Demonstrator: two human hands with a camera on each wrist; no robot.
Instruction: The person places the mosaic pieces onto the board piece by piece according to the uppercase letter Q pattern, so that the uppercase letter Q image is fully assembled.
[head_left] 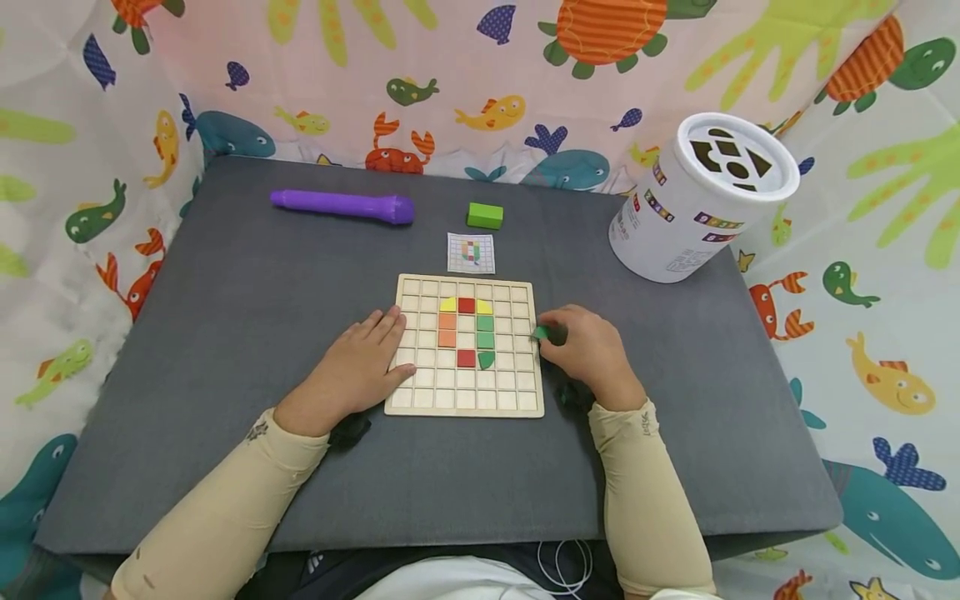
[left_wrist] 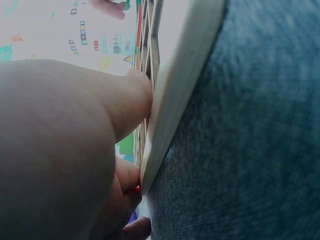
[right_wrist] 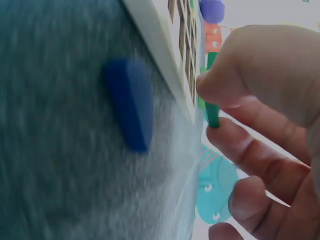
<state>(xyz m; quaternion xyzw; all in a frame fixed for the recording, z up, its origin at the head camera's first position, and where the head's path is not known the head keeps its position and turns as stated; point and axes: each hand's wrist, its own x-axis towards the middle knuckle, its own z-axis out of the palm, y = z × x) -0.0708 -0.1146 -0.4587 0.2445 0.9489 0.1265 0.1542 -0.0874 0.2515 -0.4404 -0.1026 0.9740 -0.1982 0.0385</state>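
Note:
A wooden grid board (head_left: pixel 424 398) lies on the table, with coloured tiles in several of its squares: a red tile (head_left: pixel 467 306), an orange tile (head_left: pixel 447 338), a green tile (head_left: pixel 485 340) and others. My left hand (head_left: pixel 358 365) rests on the board's left edge, fingers extended and thumb over the near squares. Beside the right edge, my right hand (head_left: pixel 592 350) pinches a small green tile (right_wrist: pixel 213 90) between thumb and finger. Below that hand, a blue piece (right_wrist: pixel 129 105) lies on the cloth in the right wrist view; the head view does not show it clearly.
Behind the board lies a small pattern card (head_left: pixel 471 253), and past it a light green block (head_left: pixel 485 216). A purple stick (head_left: pixel 342 206) lies at the back left. A white tub (head_left: pixel 667 212) with a shape-holed lid stands at the back right. Printed fabric surrounds the grey table (head_left: pixel 480 492).

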